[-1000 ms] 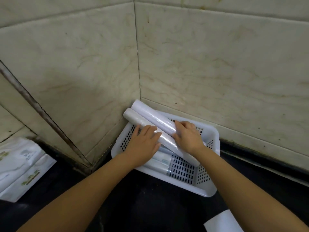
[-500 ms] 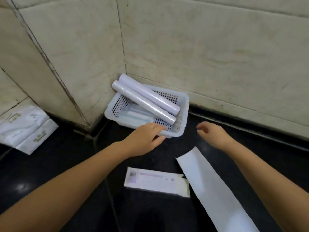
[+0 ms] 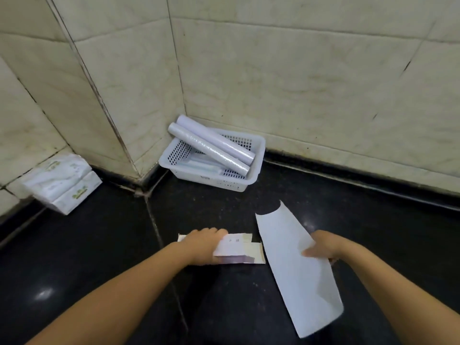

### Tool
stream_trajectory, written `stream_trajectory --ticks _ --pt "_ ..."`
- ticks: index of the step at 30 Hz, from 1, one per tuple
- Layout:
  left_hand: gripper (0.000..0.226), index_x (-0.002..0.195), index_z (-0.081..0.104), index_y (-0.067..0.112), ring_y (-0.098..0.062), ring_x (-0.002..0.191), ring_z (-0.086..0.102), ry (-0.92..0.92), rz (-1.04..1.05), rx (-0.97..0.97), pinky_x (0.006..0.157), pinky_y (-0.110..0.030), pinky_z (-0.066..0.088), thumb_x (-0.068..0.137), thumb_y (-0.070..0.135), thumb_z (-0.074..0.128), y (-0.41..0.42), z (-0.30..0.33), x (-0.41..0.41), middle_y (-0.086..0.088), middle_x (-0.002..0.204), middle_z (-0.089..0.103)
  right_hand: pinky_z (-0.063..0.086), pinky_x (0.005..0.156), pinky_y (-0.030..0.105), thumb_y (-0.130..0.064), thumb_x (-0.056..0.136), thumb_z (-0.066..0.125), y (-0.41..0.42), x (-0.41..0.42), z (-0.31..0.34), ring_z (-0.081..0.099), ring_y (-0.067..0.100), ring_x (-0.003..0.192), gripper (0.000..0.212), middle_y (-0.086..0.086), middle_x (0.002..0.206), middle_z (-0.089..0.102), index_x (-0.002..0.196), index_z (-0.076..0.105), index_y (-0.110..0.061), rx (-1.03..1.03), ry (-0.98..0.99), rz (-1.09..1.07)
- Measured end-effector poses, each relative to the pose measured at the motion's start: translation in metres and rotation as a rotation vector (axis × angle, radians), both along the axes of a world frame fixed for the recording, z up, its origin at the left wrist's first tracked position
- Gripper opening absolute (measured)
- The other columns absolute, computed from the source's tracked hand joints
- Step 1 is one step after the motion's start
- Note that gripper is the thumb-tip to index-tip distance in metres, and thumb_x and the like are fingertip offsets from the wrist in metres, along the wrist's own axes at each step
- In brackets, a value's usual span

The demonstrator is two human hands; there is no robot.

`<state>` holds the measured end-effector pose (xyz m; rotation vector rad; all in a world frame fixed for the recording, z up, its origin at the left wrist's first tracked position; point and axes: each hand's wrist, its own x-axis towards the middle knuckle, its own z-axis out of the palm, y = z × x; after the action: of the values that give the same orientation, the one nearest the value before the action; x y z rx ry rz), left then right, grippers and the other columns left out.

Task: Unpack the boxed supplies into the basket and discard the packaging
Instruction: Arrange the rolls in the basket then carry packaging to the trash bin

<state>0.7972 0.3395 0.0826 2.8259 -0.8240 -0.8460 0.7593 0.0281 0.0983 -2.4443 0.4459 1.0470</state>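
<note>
A white perforated basket point(image 3: 258, 148) stands in the wall corner on the dark floor. Two white rolls point(image 3: 211, 145) lie slanted across it, their upper ends sticking out over the rim, with more wrapped supplies beneath them. Nearer to me, my left hand point(image 3: 204, 245) grips a flattened white carton point(image 3: 239, 250) lying on the floor. My right hand point(image 3: 323, 250) holds the edge of a long white paper sheet point(image 3: 298, 270), which is lifted and bent at its lower end.
A pack of white tissue packets point(image 3: 62, 180) leans against the wall at the left. Marble-tiled walls point(image 3: 298, 83) close off the back and left. The floor point(image 3: 99, 245) is glossy black stone with a grout seam running toward me.
Both hands left the rolls in the basket and drew back toward me. The left hand took hold of the flat carton, the right took hold of the paper sheet. The camera pulled back.
</note>
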Motion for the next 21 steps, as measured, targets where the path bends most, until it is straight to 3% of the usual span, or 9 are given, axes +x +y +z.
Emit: stream_trajectory --ticks 5,8,11,16,18,21 --pt "0.057 0.121 0.04 0.025 -0.018 0.098 0.055 -0.015 0.102 -0.197 0.086 -0.039 0.048 0.073 0.047 0.062 0.018 0.041 0.004 -0.002 0.116 0.056 0.048 0.054 0.025 -0.017 0.086 0.055 -0.01 -0.025 0.053 0.061 0.022 0.073 0.013 0.009 0.087 0.064 0.094 0.063 -0.01 0.031 -0.251 -0.116" --pt "0.062 0.124 0.04 0.022 -0.015 0.096 0.055 -0.033 0.155 -0.338 0.08 -0.033 0.046 0.074 0.047 0.066 0.025 0.065 0.001 0.003 0.114 0.055 0.048 0.053 0.029 -0.011 0.086 0.053 -0.009 -0.059 0.072 0.061 0.024 0.069 0.014 0.011 0.083 0.064 0.092 0.065 -0.007 0.05 -0.44 -0.267" --pt "0.066 0.127 0.039 0.023 -0.01 0.094 0.052 -0.02 0.209 -0.437 0.074 -0.028 0.041 0.073 0.048 0.068 0.021 0.074 -0.016 0.008 0.111 0.051 0.04 0.04 0.022 -0.009 0.086 0.05 -0.004 -0.111 0.078 0.054 0.022 0.055 0.019 0.012 0.072 0.061 0.093 0.066 -0.003 0.08 -0.539 -0.395" --pt "0.067 0.128 0.038 0.022 -0.01 0.092 0.051 0.039 0.105 -0.444 0.069 -0.025 0.04 0.074 0.047 0.068 -0.024 0.077 -0.064 0.005 0.114 0.052 0.042 0.052 0.03 -0.006 0.087 0.047 -0.007 -0.222 0.072 0.056 0.027 0.067 0.022 0.017 0.078 0.061 0.096 0.065 0.004 0.162 -0.641 -0.657" --pt "0.065 0.128 0.038 0.022 -0.008 0.089 0.052 0.055 0.027 -0.44 0.063 -0.021 0.038 0.075 0.047 0.067 -0.057 0.083 -0.089 0.005 0.112 0.052 0.042 0.056 0.033 -0.005 0.086 0.046 -0.015 -0.27 0.073 0.055 0.025 0.066 0.021 0.016 0.075 0.06 0.089 0.066 0.002 0.154 -0.685 -0.74" --pt "0.062 0.124 0.039 0.023 -0.008 0.088 0.054 0.087 -0.132 -0.452 0.063 -0.021 0.039 0.074 0.047 0.066 -0.113 0.092 -0.133 0.007 0.109 0.053 0.039 0.049 0.025 -0.005 0.082 0.045 -0.032 -0.346 0.077 0.051 0.021 0.057 0.025 0.009 0.065 0.057 0.071 0.066 -0.011 0.101 -0.745 -0.876"
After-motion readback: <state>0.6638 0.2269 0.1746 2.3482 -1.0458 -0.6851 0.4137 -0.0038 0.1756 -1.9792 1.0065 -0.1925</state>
